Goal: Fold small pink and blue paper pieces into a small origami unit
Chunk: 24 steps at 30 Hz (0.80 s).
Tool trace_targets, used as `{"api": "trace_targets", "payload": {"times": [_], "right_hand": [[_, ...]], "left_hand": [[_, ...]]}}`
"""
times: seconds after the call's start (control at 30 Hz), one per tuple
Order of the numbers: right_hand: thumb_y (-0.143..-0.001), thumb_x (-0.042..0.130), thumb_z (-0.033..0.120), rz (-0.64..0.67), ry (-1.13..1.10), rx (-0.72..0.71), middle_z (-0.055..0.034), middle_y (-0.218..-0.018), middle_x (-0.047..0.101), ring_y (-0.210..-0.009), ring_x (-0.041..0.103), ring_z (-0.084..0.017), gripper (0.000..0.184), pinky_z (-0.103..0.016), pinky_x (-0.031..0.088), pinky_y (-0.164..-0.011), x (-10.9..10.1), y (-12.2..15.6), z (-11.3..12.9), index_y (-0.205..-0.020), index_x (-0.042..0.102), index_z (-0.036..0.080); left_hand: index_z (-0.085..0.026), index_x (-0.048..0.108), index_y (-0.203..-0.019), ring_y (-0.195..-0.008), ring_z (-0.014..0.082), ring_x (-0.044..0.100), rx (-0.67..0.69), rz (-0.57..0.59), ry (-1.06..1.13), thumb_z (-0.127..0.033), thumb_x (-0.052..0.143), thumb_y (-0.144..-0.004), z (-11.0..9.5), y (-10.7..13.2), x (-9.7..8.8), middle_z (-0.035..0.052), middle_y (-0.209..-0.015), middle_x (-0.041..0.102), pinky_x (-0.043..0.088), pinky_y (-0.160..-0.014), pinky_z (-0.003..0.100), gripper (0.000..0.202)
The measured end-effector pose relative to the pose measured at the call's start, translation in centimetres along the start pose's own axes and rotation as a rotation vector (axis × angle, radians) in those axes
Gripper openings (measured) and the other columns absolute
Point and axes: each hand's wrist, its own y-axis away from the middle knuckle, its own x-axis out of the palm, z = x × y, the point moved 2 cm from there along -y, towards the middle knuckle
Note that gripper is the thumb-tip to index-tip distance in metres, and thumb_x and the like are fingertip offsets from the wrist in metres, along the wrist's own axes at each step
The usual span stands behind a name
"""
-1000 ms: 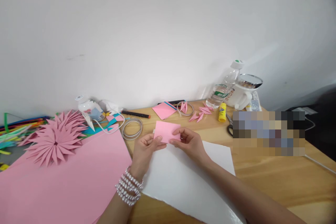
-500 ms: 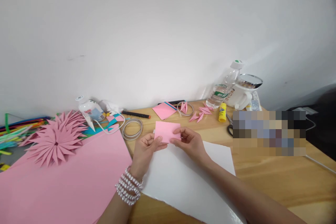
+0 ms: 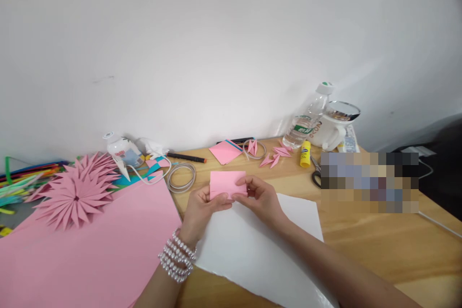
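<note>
Okay, small rectangular pink paper piece (image 3: 225, 184) sits at centre frame, just below the middle, held up between both hands; a crease or folded strip seems to run along its lower edge. Left hand (image 3: 204, 207) has fingers closed on the lower left of it; right hand (image 3: 262, 197) has fingers pinching the right side and lower edge. Tips nearly meet at the bottom, undersides hidden.

Risk, my judgement: uneven pressure from the two sides could make that edge run crooked, or one loose pinch could let the paper twist or buckle. Nothing firm seems to back it, so a soft or wandering crease is likely too.

Below, glossy white rectangular sheet (image 3: 252, 245), lower centre, on the light brown wooden counter (image 3: 378, 245). Above the hands, pink diamond-shaped paper (image 3: 224, 152) lies flat; right of it, small pointed pink folded-paper pieces (image 3: 275, 158). Yellow cylindrical glue stick (image 3: 305, 155) stands right of centre, black-handled scissors (image 3: 316, 173) just beside. Large flat pink paper sheet (image 3: 101, 245) fills lower left, spiky round pink paper flower (image 3: 59, 197) at its upper end.
</note>
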Motion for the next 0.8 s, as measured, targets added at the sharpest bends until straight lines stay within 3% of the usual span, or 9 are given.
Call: {"api": "trace_targets", "payload": {"times": [0.23, 0.47, 0.8], "right_hand": [[-0.061, 0.070, 0.035, 0.015, -0.061, 0.030, -0.0003, -0.070, 0.056, -0.063, 0.054, -0.014, 0.035, -0.030, 0.048, -0.062, 0.01, 0.02, 0.36, -0.087, 0.051, 0.020], [-0.059, 0.073, 0.031, 0.079, -0.167, 0.091, -0.0005, -0.074, 0.061, -0.065, 0.059, -0.015, 0.062, -0.030, 0.049, -0.061, 0.24, -0.16, 0.42, -0.109, 0.037, 0.021], [-0.055, 0.075, 0.029, 0.090, -0.169, 0.114, -0.0015, -0.078, 0.063, -0.065, 0.060, -0.015, 0.066, -0.029, 0.050, -0.059, 0.30, -0.15, 0.19, -0.109, 0.037, 0.021]], "left_hand": [[-0.008, 0.066, -0.088, -0.080, 0.0242, 0.065, 0.008, -0.001, 0.026, -0.030, 0.068, -0.065, 0.08, 0.10, 0.04, 0.0148, -0.089, 0.069, 0.051, -0.077, 0.039, 0.032], [-0.008, 0.068, -0.082, -0.075, 0.0220, 0.064, 0.058, -0.023, -0.038, -0.028, 0.069, -0.064, -0.14, 0.15, 0.01, 0.0113, -0.081, 0.070, 0.051, -0.072, 0.034, 0.026], [-0.008, 0.067, -0.085, -0.076, 0.0214, 0.064, -0.016, -0.013, 0.017, -0.029, 0.070, -0.062, -0.05, 0.27, 0.26, 0.0129, -0.086, 0.069, 0.051, -0.074, 0.034, 0.031]]}}
